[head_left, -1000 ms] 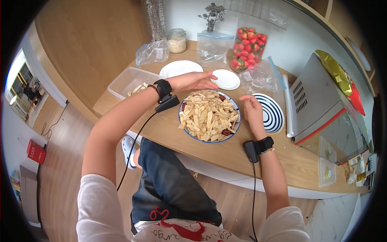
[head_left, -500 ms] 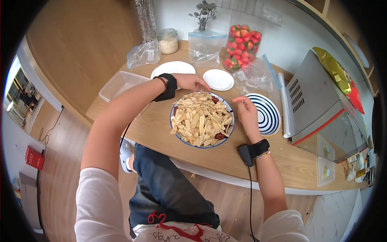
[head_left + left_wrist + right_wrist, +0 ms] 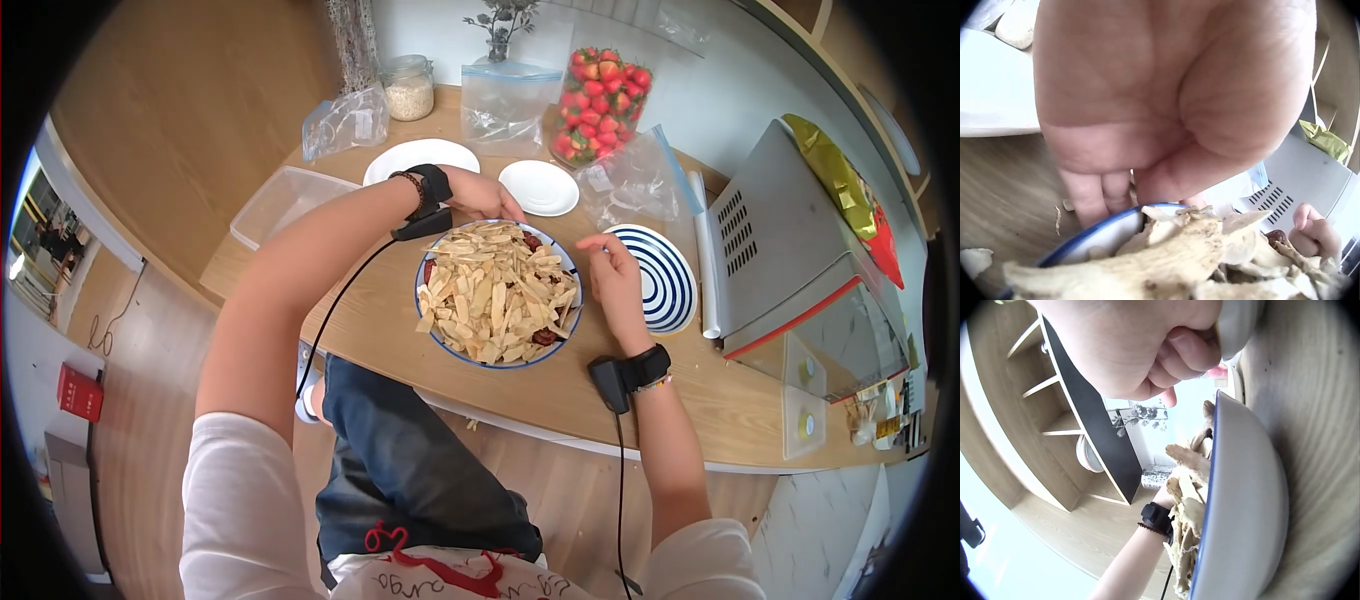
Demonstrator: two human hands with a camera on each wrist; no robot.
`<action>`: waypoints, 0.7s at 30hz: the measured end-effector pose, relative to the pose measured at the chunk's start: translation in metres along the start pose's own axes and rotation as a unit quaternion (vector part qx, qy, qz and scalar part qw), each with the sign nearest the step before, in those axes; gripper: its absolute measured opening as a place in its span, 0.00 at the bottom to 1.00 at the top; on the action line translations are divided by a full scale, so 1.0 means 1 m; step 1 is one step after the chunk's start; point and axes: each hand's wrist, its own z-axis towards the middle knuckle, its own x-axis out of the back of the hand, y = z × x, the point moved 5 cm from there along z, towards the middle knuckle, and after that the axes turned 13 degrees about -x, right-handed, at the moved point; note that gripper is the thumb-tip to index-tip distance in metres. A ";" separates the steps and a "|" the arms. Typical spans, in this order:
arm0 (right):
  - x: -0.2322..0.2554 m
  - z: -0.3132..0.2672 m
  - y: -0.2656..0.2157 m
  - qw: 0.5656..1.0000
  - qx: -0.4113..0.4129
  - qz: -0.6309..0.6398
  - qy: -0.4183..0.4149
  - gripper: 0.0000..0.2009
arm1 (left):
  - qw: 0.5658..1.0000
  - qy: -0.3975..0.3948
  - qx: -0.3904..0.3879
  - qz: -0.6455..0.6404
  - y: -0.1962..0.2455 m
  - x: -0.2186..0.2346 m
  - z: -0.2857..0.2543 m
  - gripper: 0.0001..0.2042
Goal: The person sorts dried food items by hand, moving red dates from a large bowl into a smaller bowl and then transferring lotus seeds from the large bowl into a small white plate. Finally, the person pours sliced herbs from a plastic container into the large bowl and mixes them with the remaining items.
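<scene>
A blue-rimmed white bowl (image 3: 500, 366) holds a heap of pale dried slices (image 3: 495, 295) with a few dark red pieces. At its back edge is my left hand (image 3: 482, 194), palm down, and in the left wrist view its fingers (image 3: 1088, 197) point down just outside the rim (image 3: 1082, 237); their contact with the bowl is unclear. My right hand (image 3: 617, 290) is beside the bowl's right side, holding nothing. The right wrist view shows that hand (image 3: 1141, 347) with its fingers loosely curled and one fingertip sticking out, above the bowl (image 3: 1241, 487).
Two white plates (image 3: 538, 188) lie behind the bowl, a blue-striped plate (image 3: 665, 280) right of it. A plastic tub (image 3: 285, 205) stands left. Farther back are clear bags (image 3: 510, 110), a jar (image 3: 408, 90) and strawberries (image 3: 600, 105). A grey appliance (image 3: 765, 230) stands right.
My left hand has come down from above the white plates to the bowl's back rim. My right hand stays beside the bowl. The head view has shifted slightly.
</scene>
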 end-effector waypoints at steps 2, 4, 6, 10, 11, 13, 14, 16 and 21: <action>0.001 0.000 0.000 1.000 -0.001 -0.003 -0.003 0.08 | 1.000 0.009 0.020 0.001 -0.001 -0.002 -0.007 0.21; 0.002 -0.001 0.000 1.000 -0.017 0.016 -0.014 0.08 | 0.999 0.021 0.040 0.001 -0.002 -0.004 -0.018 0.22; 0.003 -0.002 0.000 0.999 -0.023 0.027 -0.020 0.08 | 0.998 0.057 0.035 -0.019 0.003 -0.006 -0.034 0.22; 0.004 -0.004 -0.002 1.000 -0.015 0.003 -0.013 0.08 | 0.989 0.139 0.051 0.007 0.009 -0.020 -0.073 0.19; 0.004 -0.004 -0.002 1.000 -0.011 -0.009 -0.009 0.08 | 0.984 0.162 0.062 0.029 0.015 -0.027 -0.086 0.18; 0.007 -0.002 0.001 0.998 0.030 -0.051 0.011 0.08 | 0.985 0.151 0.074 0.024 0.020 -0.043 -0.107 0.19; 0.007 -0.003 0.000 0.997 0.044 -0.063 0.020 0.08 | 0.985 0.162 0.064 -0.013 0.017 -0.049 -0.117 0.20; 0.009 -0.004 -0.005 0.991 0.052 -0.117 0.045 0.08 | 0.978 0.193 0.054 -0.050 0.022 -0.068 -0.132 0.23; 0.008 -0.007 -0.009 0.965 0.134 -0.210 0.076 0.09 | 0.965 0.250 0.030 -0.078 0.007 -0.080 -0.134 0.24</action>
